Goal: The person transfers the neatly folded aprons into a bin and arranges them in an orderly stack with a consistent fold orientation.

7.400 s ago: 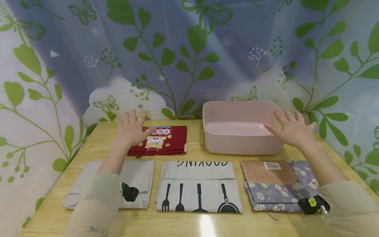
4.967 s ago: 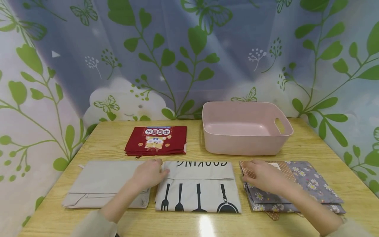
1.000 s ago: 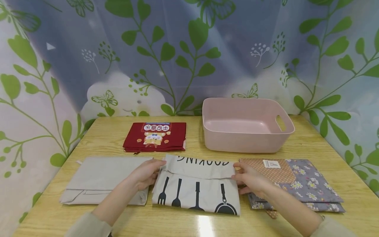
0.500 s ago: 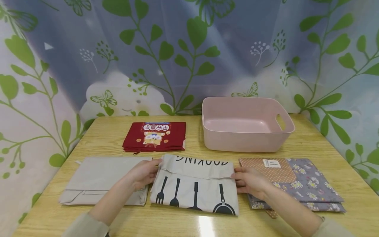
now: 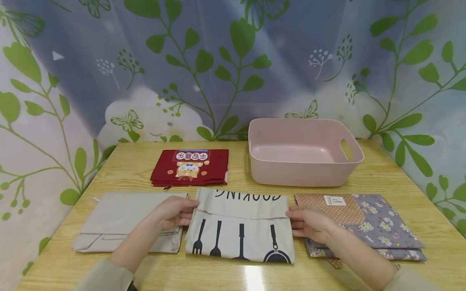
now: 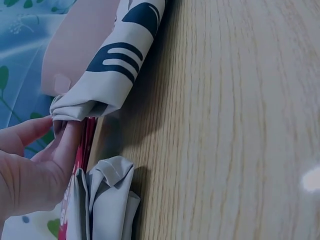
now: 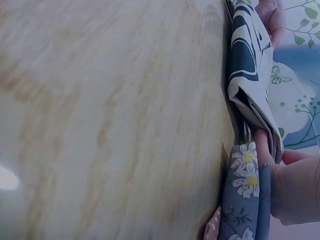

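A folded cream apron printed with "COOKING" and dark utensils lies at the front middle of the table. My left hand pinches its left edge, with the thumb on top and fingers underneath; the left wrist view shows this edge of the apron raised off the wood. At the opposite edge, my right hand grips the cloth the same way, fingers tucked below. Beside that hand is a folded grey daisy-print apron with a dotted brown patch. A plain grey folded cloth lies under my left forearm.
Behind the row stands a pink plastic bin with a handle hole, nothing visible inside. A folded red cloth with a cartoon animal lies at back left. A leaf-patterned curtain hangs behind the wooden table.
My hands came down from spread at the back, the right passing over the daisy-print apron, to the cream apron's two edges. The cream apron has shifted slightly left and its edges lifted.
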Demonstrator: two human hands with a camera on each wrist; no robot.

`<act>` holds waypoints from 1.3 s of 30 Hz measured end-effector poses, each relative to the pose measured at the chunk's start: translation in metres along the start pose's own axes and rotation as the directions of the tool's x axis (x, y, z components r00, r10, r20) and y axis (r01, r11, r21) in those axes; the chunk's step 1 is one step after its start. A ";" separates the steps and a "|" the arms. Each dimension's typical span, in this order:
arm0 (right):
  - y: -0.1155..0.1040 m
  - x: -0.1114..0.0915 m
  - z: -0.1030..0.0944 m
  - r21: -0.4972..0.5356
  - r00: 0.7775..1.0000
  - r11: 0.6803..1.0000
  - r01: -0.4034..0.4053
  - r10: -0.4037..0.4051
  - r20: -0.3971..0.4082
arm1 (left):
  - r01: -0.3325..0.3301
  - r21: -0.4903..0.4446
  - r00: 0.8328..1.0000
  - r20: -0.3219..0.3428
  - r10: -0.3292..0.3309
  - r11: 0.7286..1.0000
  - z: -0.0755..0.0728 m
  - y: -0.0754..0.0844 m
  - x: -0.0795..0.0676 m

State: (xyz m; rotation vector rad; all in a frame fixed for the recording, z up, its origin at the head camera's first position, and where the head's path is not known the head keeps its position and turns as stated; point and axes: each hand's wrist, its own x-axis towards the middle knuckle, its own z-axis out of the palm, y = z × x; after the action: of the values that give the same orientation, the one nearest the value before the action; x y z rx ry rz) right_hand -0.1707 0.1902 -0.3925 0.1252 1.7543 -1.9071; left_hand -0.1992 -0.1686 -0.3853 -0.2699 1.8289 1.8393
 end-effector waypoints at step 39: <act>-0.010 -0.005 -0.006 0.048 0.993 0.999 0.025 -0.019 -0.114 | -0.066 0.122 0.997 -0.041 0.071 0.990 0.002 0.014 -0.010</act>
State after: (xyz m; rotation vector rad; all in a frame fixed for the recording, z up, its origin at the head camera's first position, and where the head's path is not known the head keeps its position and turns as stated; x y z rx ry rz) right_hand -0.1725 0.1976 -0.3826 0.2370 1.7894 -1.9947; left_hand -0.1974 -0.1684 -0.3685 -0.2078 1.9948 1.7722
